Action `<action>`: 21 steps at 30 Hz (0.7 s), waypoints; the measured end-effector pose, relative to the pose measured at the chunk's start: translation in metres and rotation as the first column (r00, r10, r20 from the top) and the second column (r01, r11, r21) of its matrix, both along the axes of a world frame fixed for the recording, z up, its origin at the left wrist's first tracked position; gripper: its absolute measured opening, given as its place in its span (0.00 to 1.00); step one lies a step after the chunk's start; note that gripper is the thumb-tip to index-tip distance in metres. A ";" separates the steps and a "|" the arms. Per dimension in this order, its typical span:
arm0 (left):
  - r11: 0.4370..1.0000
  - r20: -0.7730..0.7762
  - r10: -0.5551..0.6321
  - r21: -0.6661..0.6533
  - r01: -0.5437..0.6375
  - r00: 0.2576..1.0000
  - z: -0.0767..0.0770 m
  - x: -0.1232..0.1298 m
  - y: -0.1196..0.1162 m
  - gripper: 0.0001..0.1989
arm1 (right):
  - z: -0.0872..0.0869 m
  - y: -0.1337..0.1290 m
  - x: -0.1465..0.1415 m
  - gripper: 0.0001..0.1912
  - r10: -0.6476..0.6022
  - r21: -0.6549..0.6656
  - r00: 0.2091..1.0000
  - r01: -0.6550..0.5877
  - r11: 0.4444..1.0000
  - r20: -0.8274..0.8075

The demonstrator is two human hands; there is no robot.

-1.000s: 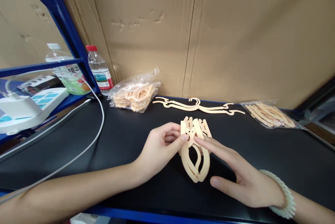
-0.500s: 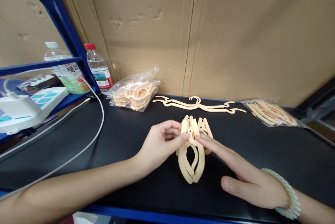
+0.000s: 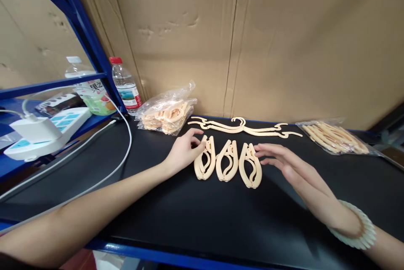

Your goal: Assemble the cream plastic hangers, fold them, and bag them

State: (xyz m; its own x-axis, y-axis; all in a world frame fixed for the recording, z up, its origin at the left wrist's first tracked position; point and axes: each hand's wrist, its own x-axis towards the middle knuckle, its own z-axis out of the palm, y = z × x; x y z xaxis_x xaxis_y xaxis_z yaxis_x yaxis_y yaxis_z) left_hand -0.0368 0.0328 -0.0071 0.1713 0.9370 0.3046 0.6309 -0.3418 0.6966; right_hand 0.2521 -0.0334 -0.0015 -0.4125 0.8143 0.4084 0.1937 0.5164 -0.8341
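Three folded beige plastic hangers lie side by side on the black table [image 3: 189, 219]: a left one [image 3: 199, 169], a middle one [image 3: 222, 173] and a right one [image 3: 257, 177]. My left hand [image 3: 185, 151] is at the upper left of the left hanger, its thumb and fingers apart, fingertips at the hanger's edge. My right hand [image 3: 296, 173] is just right of the right hanger, fingers stretched out with nothing held, fingertips beside its top. Behind them, unfolded hangers [image 3: 261, 132] lie flat near the cardboard wall.
A clear bag of folded hangers [image 3: 167, 116] is at the back left, another bag [image 3: 336, 137] at the back right. Bottles [image 3: 128, 91], a white power strip [image 3: 47, 135] and a white cable [image 3: 128, 152] are on the left, by the blue frame [image 3: 91, 42].
The folded hangers, earlier bunched between my hands, now lie in a row on the table. My left hand has let go, and my hands are further apart. The view has shifted slightly.
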 end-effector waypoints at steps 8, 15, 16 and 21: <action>0.931 -0.294 -0.293 0.131 0.342 0.910 0.020 -0.001 -0.016 0.21 | 0.006 0.004 0.005 0.16 -0.039 0.156 0.976 0.005 0.988 0.216; 0.726 -0.449 -0.652 -0.134 0.675 0.611 0.066 -0.029 -0.027 0.34 | 0.006 0.001 -0.003 0.28 0.075 0.278 0.834 -0.266 0.923 0.547; 0.725 -0.458 -0.653 -0.148 0.673 0.603 0.066 -0.032 -0.025 0.34 | 0.004 0.001 -0.004 0.29 0.072 0.271 0.813 -0.274 0.923 0.578; 0.750 -0.466 -0.632 -0.167 0.639 0.619 0.056 -0.029 -0.019 0.27 | 0.001 -0.001 -0.004 0.31 0.062 0.256 0.760 -0.292 0.921 0.647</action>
State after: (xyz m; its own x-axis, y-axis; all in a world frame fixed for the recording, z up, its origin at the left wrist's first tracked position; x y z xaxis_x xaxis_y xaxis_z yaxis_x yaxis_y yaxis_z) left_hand -0.0656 0.0139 0.0486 0.8440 0.5357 0.0280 0.4894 -0.7904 0.3685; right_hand 0.2479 -0.0349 -0.0006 -0.7887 0.5681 0.2350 0.4800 0.8079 -0.3419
